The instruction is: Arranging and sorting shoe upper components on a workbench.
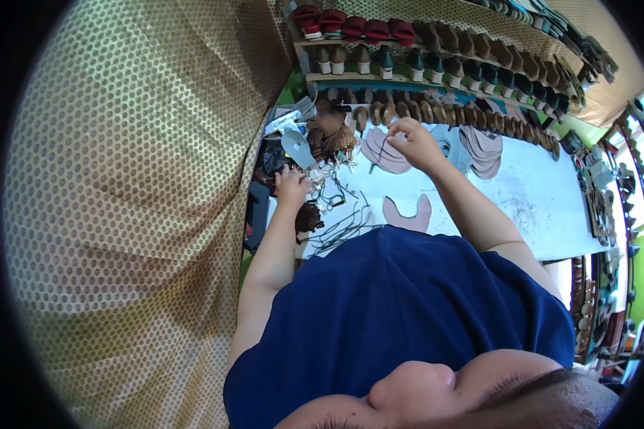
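Observation:
My left hand (291,187) is over the cluttered left end of the white worktable, fingers spread apart, with no object visible in its grip. Around it lie small loose pieces and thin dark cords (347,232). A grey sole-shaped piece (297,149) is just beyond its fingers. Raised above the far middle of the table, my right hand (413,143) has its fingertips pinched together. From that pinch a thin dark cord (381,151) appears to hang down in front of pale pink cut pieces (393,159). The cord's upper end is hidden by the fingers.
A pink U-shaped piece (409,214) lies near me on the worktable (537,200). Stacked pink pieces (481,150) are farther right. Rows of shoes (447,114) line the table's back edge, with shoe shelves (436,57) above. A patterned curtain (136,179) hangs at left.

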A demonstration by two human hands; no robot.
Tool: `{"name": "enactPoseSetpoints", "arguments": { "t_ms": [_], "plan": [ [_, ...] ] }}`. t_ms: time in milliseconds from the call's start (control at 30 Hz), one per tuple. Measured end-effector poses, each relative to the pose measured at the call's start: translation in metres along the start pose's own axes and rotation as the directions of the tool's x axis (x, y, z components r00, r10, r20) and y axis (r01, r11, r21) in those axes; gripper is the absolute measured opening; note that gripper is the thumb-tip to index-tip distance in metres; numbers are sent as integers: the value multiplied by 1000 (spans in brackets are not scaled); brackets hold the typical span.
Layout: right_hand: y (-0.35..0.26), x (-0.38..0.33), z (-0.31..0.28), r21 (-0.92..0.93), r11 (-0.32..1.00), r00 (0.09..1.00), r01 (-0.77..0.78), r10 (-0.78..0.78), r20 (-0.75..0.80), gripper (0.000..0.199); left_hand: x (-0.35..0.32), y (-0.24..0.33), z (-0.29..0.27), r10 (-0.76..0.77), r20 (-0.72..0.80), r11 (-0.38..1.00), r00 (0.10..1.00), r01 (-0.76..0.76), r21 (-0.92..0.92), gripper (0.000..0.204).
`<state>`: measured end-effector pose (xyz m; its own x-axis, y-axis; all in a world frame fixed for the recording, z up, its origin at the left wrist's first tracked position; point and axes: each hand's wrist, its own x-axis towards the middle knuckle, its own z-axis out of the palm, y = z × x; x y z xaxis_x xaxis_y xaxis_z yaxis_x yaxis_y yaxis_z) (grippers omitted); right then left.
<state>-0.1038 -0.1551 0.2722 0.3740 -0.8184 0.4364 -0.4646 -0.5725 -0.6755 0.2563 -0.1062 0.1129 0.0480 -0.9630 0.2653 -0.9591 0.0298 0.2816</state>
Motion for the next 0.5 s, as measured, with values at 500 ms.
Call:
{"name": "enactPoseSetpoints", "arguments": {
  "t_ms": [500],
  "plan": [
    [-2,-3,-2,-105,994,993,-23,35,109,19,0,31,-38,-109,-131,979,985,84,-187,21]
  ]
}}
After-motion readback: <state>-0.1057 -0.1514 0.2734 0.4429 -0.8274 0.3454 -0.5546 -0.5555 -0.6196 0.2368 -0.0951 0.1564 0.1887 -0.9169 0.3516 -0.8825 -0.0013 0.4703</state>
